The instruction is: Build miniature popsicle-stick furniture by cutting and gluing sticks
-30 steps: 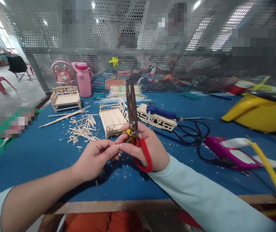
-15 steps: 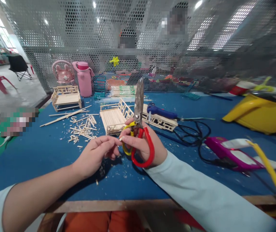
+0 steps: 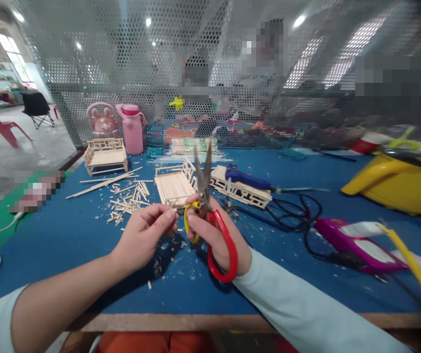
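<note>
My right hand (image 3: 220, 230) holds scissors (image 3: 223, 245) with one red and one yellow handle; the blades point up and are spread apart. Close to its left, my left hand (image 3: 146, 233) pinches a tiny pale piece (image 3: 175, 210) between thumb and index finger. Just beyond both hands lies a small stick-built bed-like frame (image 3: 175, 187). To its left is a pile of short cut sticks (image 3: 131, 200), with longer sticks (image 3: 103, 182) behind. A blue glue gun (image 3: 247, 177) rests on another stick structure (image 3: 254, 194) at the right.
A stick bench (image 3: 106, 156), pink bottle (image 3: 133, 130) and pink rabbit-shaped item (image 3: 103, 121) stand at the back left. Black cable (image 3: 299, 211), a purple tool (image 3: 357, 240) and a yellow container (image 3: 398, 181) are at the right. A perforated metal screen (image 3: 151, 63) rises behind, with people beyond.
The scissor blades have opened, and the red handle has swung outward and lower. My left hand has separated slightly from my right, now with a small piece visible at its fingertips. The view has shifted slightly.
</note>
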{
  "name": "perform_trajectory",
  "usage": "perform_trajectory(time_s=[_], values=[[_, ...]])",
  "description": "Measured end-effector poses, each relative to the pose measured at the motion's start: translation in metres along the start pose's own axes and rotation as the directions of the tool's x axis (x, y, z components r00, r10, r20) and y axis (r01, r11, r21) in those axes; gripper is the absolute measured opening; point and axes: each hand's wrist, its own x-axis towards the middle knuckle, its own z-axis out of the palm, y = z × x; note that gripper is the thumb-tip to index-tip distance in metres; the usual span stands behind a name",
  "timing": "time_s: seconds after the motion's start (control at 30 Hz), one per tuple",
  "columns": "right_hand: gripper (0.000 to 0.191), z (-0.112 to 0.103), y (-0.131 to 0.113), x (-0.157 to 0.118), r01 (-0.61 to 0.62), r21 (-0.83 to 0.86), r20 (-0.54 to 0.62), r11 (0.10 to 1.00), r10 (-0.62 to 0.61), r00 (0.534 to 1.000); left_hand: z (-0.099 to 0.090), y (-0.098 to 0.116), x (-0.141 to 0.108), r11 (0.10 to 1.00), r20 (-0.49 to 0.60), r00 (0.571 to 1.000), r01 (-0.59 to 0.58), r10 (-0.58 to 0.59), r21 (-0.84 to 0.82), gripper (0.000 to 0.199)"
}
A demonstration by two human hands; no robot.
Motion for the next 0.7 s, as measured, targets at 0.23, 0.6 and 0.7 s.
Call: perform_trajectory(time_s=[0.23, 0.6, 0.7], values=[[0.06, 0.001, -0.003, -0.006, 0.099, -0.218, 0.212, 0.971, -0.052, 0.976, 0.002, 0.014, 0.009, 0.957, -0.091, 0.972, -0.195, 0.218, 0.214, 0.029], [0.043, 0.002, -0.003, -0.007, 0.138, -0.298, 0.195, 0.944, -0.082, 0.977, -0.005, 0.019, 0.008, 0.677, 0.037, 0.889, -0.374, 0.457, 0.634, 0.023], [0.022, 0.004, -0.005, -0.007, 0.112, -0.359, 0.148, 0.927, -0.062, 0.987, -0.006, 0.022, 0.008, 0.631, 0.087, 0.886, -0.39, 0.456, 0.671, 0.025]])
